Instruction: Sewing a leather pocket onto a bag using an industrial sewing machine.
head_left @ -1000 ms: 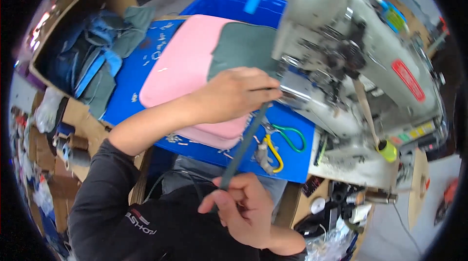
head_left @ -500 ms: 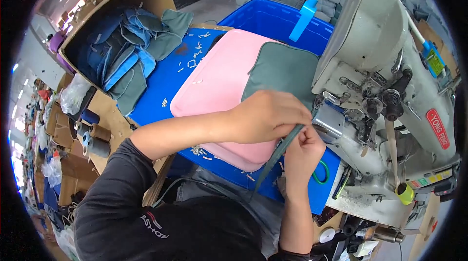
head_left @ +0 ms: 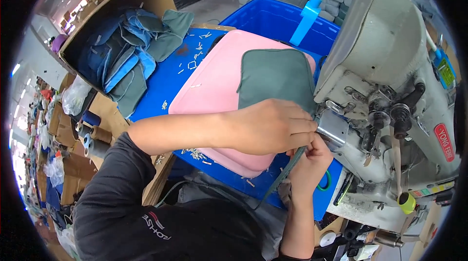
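Note:
A dark green fabric piece (head_left: 275, 75) with rounded corners lies on a pink board (head_left: 207, 83), its right edge running beside the sewing machine (head_left: 351, 100). My left hand (head_left: 275, 127) reaches across the near part of the fabric. Its fingers are closed on the fabric's edge close to the machine's metal plate (head_left: 333, 127). Just below, my right hand (head_left: 309, 166) is closed round a narrow green fabric strip (head_left: 282, 178), whose tail hangs toward my lap. The fingertips of both hands meet and partly hide what they pinch.
An open cardboard box (head_left: 114, 2) with green and blue fabric pieces stands at the left on the blue tabletop (head_left: 161, 83). Thread spools (head_left: 100, 134) stand beside it. Behind the board is a blue bin (head_left: 258, 14). Green-handled scissors (head_left: 325, 181) lie by my right hand; thread scraps litter the table.
Both hands have shifted slightly right and nearer to me, and the strip moved with them. The green fabric has turned a little and slid left and nearer on the pink board.

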### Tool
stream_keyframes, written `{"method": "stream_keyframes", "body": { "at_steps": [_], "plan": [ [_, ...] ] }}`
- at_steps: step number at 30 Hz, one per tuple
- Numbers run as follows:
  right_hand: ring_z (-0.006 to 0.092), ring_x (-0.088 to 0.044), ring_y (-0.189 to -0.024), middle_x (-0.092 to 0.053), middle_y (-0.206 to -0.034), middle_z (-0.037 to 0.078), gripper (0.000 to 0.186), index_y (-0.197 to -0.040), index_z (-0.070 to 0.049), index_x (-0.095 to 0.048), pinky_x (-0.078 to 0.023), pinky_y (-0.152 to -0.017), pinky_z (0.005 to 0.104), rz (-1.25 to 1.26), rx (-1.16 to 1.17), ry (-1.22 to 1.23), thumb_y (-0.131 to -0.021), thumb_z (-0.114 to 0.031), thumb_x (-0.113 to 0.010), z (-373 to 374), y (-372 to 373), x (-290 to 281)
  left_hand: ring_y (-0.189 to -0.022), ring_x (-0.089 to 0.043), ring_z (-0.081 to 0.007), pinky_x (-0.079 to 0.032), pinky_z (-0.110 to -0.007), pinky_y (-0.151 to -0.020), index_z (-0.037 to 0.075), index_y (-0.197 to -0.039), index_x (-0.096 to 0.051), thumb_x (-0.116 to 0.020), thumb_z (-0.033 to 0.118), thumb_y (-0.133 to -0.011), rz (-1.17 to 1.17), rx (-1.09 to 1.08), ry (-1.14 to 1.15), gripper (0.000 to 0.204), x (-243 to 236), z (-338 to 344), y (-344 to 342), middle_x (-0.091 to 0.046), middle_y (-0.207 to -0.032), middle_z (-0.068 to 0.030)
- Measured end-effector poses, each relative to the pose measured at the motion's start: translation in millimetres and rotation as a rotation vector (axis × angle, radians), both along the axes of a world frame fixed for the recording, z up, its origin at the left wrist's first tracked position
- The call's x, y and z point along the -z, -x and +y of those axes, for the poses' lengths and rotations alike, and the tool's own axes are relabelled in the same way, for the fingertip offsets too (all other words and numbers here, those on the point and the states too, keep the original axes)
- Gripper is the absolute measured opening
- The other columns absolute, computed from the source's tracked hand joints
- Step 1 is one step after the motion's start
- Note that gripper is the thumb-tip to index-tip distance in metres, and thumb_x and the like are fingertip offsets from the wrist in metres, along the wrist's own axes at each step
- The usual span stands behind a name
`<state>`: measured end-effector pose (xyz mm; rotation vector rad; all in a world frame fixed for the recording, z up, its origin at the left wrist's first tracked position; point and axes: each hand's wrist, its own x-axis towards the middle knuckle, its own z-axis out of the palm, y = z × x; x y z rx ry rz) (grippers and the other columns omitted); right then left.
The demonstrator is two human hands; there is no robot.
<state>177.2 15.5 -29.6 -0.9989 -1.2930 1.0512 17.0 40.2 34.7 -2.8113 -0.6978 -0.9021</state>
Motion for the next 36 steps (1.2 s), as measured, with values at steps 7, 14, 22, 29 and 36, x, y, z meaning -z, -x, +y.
{"method": "stream_keyframes", "body": {
  "at_steps": [7,14,22,29,36],
  "plan": [
    [-0.0010,-0.045,-0.055,-0.058,-0.060,-0.004,0.009,-0.080,0.004,-0.064,-0.034,-0.049,0.0176,-0.018,0.060,0.025,-0.088,0.004,-0.061,-4,0,-9,-0.094,-0.068,-0.0282,-0.056,-0.036,-0.078,0.002,-0.100,-0.068,-0.067,0.000,-0.074,-0.176,-0.016,0.181,0.026,-1,2,6,-0.069,-0.106,-0.0106],
    [0.0015,-0.052,-0.053,-0.061,-0.058,0.000,0.016,-0.075,0.003,-0.064,-0.040,-0.049,0.0193,-0.153,0.052,0.063,-0.089,-0.003,-0.063,-3,6,-14,-0.094,-0.068,-0.0303,-0.056,-0.038,-0.079,0.003,-0.101,-0.069,-0.066,-0.008,-0.071,-0.247,0.030,0.415,0.032,-10,7,9,-0.069,-0.107,-0.0112],
    [0.0026,-0.053,-0.052,-0.060,-0.060,-0.001,0.009,-0.081,0.002,-0.064,-0.040,-0.048,0.0185,0.022,0.004,0.082,-0.089,0.004,-0.060,-4,-7,-19,-0.096,-0.068,-0.0284,-0.056,-0.037,-0.078,0.003,-0.102,-0.068,-0.070,0.003,-0.068,-0.128,0.032,0.076,0.034,0,1,1,-0.067,-0.109,-0.0120],
    [0.0013,-0.051,-0.050,-0.059,-0.063,-0.002,0.009,-0.088,0.001,-0.065,-0.037,-0.045,0.0165,0.114,-0.017,0.165,-0.094,0.000,-0.058,-5,-12,-29,-0.098,-0.068,-0.0288,-0.056,-0.037,-0.079,0.004,-0.106,-0.067,-0.070,0.004,-0.067,-0.243,-0.039,0.110,0.039,6,-17,-6,-0.067,-0.113,-0.0120],
    [0.0002,-0.046,-0.049,-0.062,-0.065,-0.001,0.009,-0.094,0.001,-0.066,-0.031,-0.044,0.0157,0.114,-0.003,0.191,-0.096,-0.004,-0.059,-7,-14,-33,-0.099,-0.068,-0.0295,-0.057,-0.037,-0.079,0.003,-0.106,-0.067,-0.068,0.000,-0.065,-0.289,-0.036,0.203,0.041,4,-14,-1,-0.068,-0.113,-0.0123]
  ]
}}
